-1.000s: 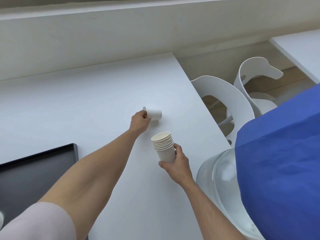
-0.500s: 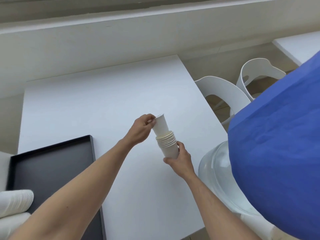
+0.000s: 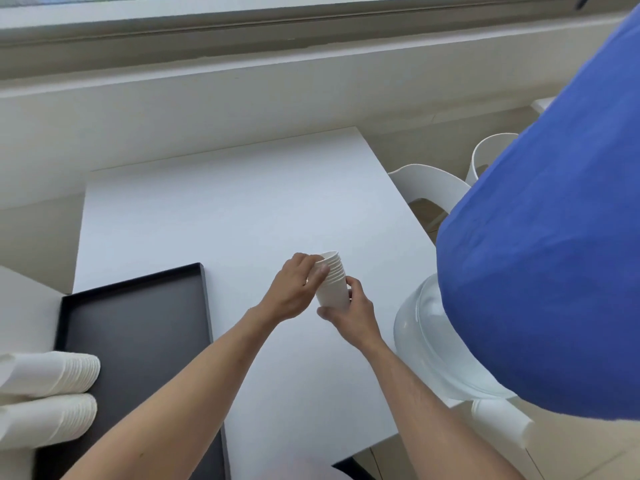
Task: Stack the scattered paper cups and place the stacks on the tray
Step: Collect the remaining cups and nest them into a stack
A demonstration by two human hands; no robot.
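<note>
That last cup's now seated since half a second ago, so past the tray (image 3: 204,296) our left hand (image 3: 294,292) pinches the stack (image 3: 332,282) rims, right hand (image 3: 353,313) grasping its base above the table (image 3: 225,209) — we'd press straight down.

We see a table (image 3: 221,220) with a tray (image 3: 138,327) at its left edge. 2 cup stacks (image 3: 52,372) lie on their sides at the tray's near left. Near the table's right edge, both hands hold an upright cup stack (image 3: 332,282). Chairs (image 3: 429,188) stand beyond the right edge.
</note>
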